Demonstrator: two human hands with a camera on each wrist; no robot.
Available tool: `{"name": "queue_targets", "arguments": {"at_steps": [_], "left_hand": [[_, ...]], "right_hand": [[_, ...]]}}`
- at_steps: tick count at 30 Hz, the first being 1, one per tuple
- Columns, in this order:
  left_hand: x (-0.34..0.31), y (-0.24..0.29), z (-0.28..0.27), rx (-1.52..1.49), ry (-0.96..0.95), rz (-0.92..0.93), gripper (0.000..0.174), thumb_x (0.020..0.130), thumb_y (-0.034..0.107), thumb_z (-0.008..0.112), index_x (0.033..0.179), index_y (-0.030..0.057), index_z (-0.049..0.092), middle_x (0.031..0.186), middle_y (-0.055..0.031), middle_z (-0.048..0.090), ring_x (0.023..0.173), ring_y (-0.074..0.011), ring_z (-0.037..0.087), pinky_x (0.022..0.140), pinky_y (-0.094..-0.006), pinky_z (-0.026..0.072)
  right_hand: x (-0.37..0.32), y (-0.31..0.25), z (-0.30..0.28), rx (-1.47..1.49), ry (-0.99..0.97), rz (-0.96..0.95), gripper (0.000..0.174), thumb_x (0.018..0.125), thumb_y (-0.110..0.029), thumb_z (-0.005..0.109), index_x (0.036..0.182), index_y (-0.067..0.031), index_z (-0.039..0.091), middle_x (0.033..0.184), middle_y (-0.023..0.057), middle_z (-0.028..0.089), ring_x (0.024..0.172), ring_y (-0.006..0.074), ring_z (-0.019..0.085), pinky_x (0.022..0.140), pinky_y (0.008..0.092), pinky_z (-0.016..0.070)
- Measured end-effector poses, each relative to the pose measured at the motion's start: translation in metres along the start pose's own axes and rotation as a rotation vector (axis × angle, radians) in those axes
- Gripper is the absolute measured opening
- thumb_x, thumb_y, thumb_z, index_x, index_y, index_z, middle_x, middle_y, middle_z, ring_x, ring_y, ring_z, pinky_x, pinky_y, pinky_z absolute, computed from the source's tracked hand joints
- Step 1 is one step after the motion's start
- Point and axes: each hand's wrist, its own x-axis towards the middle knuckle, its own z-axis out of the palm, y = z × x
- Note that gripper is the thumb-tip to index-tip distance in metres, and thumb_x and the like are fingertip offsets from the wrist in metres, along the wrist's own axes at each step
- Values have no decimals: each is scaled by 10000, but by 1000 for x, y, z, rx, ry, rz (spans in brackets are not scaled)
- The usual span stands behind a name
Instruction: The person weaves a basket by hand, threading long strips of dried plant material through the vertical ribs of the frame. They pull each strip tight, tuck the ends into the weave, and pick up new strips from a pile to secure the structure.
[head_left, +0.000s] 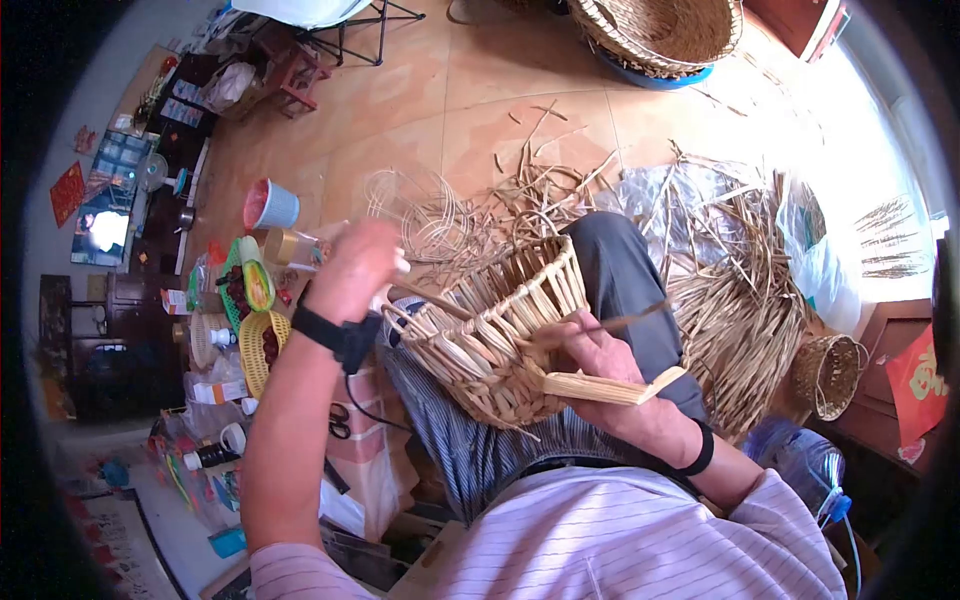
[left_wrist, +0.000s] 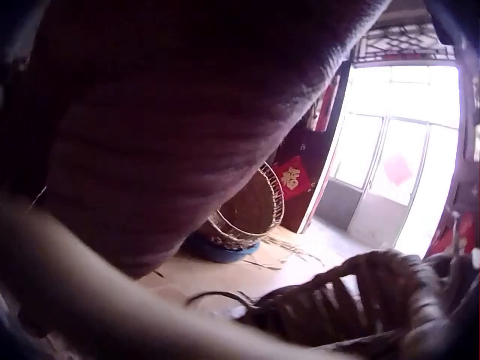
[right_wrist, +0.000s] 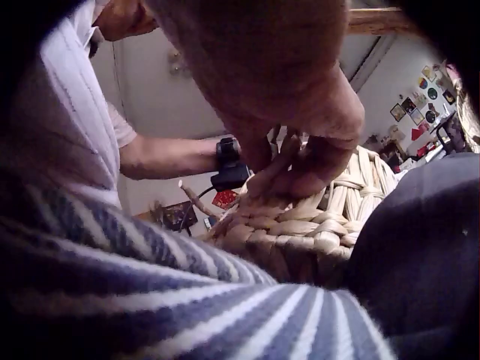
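A half-woven straw basket lies tilted across the person's lap, its opening facing up and away. The right hand grips its near side; in the right wrist view thumb and fingers pinch at the braided edge, around a strand end. A folded flat straw strip sticks out beside that hand. Blurred, the left hand is raised left of the basket with curled fingers, holding a straw strand that runs to the rim. The left wrist view shows the basket rim below.
Loose straw is heaped on the floor at right, near a plastic bag and a small basket. A large basket stands at the back. At left are a blue bucket, a yellow basket and scissors.
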Motion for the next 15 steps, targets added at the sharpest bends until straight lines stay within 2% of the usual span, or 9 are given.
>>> {"name": "queue_targets", "arguments": {"at_steps": [2,4,6,9,10,11,12,14,15], "left_hand": [[18,-61,27,69,-102,-79,173,891,146,729,948,4,808,1016,-285,768,988,-467,757,853,-503,622],[18,-78,31,10,-90,-156,180,892,156,738,957,2,802,1027,-293,764,991,-476,753,840,-507,627],[-1,-80,36,-182,30,-224,198,883,161,752,989,-1,793,1070,-309,755,1011,-483,744,825,-508,632],[-6,-83,27,-436,-154,-403,197,897,97,704,1075,25,749,1093,-242,771,1058,-377,766,873,-488,638],[-11,-85,29,-526,-220,-467,211,902,76,688,1103,33,735,1100,-219,777,1074,-342,774,890,-481,640],[-19,-94,38,-1214,-139,-432,194,921,40,628,1102,22,694,1096,-171,754,1135,-354,755,1008,-527,622],[-23,-88,39,-1548,-132,-382,203,926,46,617,1115,6,680,1142,-187,746,1181,-394,730,1054,-561,589],[-26,-69,31,-2206,-104,-239,229,937,59,595,1142,-26,651,1233,-219,732,1272,-473,680,1144,-631,524],[-25,-62,25,-2331,-235,-48,267,955,73,564,1174,-58,640,1315,-250,704,1424,-503,563,1237,-663,410]], "right_hand": [[0,4,3,92,27,-56,487,850,-79,815,1292,-98,611,1108,124,637,966,389,693,776,457,619],[1,17,14,57,54,-167,477,861,-65,803,1289,-81,595,1084,128,622,927,392,672,768,425,613],[0,19,16,178,57,-161,351,901,-4,752,1216,-61,609,1058,88,614,910,280,650,765,366,579],[1,19,5,81,56,-183,253,956,87,673,1182,-22,639,1047,33,619,941,110,603,797,307,538],[2,16,1,323,30,-55,286,950,82,683,1214,-18,639,1052,38,621,946,122,607,812,311,537],[3,14,-1,561,2,74,320,943,77,692,1245,-15,639,1057,43,623,952,134,611,827,314,536],[6,13,-3,797,-25,204,356,936,72,701,1277,-12,639,1062,48,626,957,146,615,843,318,535],[15,10,-8,752,-76,131,397,929,39,728,1311,-23,641,1079,46,626,980,150,625,865,319,542],[18,6,-12,759,-124,121,377,938,20,735,1297,-28,631,1094,43,623,979,148,629,863,307,549]]}}
